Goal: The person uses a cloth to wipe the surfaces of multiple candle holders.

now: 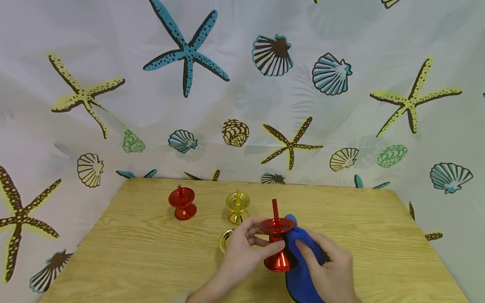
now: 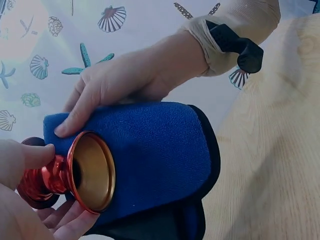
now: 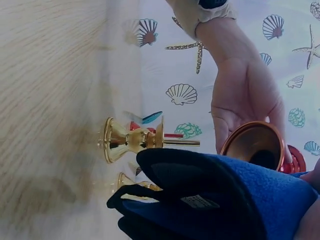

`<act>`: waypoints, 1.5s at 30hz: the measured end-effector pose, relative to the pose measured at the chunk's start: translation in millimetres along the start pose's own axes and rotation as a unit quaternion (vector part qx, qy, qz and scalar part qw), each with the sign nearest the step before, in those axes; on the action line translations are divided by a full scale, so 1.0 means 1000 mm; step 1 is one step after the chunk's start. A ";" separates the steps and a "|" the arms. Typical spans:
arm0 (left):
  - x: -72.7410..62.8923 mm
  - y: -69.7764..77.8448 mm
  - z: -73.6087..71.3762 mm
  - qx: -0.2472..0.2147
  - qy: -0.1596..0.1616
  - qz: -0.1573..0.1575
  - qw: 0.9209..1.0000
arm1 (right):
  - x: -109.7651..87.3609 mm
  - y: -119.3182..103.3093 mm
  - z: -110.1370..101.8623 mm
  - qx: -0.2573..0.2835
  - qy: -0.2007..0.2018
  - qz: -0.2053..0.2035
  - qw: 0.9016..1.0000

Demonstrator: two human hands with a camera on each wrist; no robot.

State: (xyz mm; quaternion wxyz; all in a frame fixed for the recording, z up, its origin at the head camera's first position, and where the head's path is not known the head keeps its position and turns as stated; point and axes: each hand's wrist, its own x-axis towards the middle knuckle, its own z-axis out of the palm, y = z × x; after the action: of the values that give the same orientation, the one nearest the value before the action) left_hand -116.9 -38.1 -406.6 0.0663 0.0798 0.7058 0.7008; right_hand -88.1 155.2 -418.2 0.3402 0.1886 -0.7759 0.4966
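My left hand grips a shiny red metal candle holder by its waist, lifted off the table. The holder has a dish-like top with a thin upright spike. In the left wrist view its hollow, gold-coloured base faces the camera. My right hand pinches a folded blue cloth with a black edge. The cloth lies against the right side of the red holder. A white label shows inside the folded cloth in the right wrist view.
On the wooden table stand another red candle holder at the back left and a gold one right of it. A second gold holder is partly hidden behind my left hand. A shell-and-starfish patterned curtain hangs behind the table.
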 end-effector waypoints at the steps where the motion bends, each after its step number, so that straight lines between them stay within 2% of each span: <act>1: -0.001 0.000 0.001 -0.003 -0.002 0.000 1.000 | 0.000 0.002 0.001 0.004 0.000 0.005 1.000; 8: -0.004 0.002 0.001 -0.022 -0.022 -0.006 1.000 | 0.002 0.009 0.001 0.034 0.003 0.045 0.998; 13: -0.002 0.002 0.000 -0.038 -0.032 -0.020 0.999 | 0.002 0.010 0.001 0.049 -0.004 0.048 0.998; 17: -0.001 0.001 -0.002 -0.062 -0.047 -0.028 0.997 | -0.001 0.011 0.003 0.053 -0.008 0.020 0.998; 23: 0.000 -0.002 -0.004 -0.048 -0.055 -0.025 0.997 | -0.006 0.013 0.003 0.037 -0.014 -0.037 0.999; 31: 0.002 -0.004 -0.002 -0.025 -0.024 -0.008 0.999 | -0.008 0.010 0.000 0.017 -0.011 -0.123 0.992; 39: 0.004 -0.004 0.000 -0.018 0.001 0.011 1.000 | -0.014 -0.004 -0.008 -0.001 -0.020 -0.152 0.988; 42: 0.003 -0.004 0.000 -0.023 -0.003 0.010 1.000 | -0.014 -0.007 -0.012 -0.013 -0.020 -0.168 0.985; 45: 0.002 -0.004 0.000 -0.034 -0.014 0.007 0.999 | -0.012 -0.005 -0.015 -0.012 -0.023 -0.163 0.986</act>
State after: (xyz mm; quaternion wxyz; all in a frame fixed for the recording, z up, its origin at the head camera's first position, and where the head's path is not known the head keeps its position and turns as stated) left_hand -118.6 -38.1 -410.7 0.0740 0.0921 0.6799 0.7237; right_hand -71.4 165.6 -419.1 0.4009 0.3197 -0.7482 0.4210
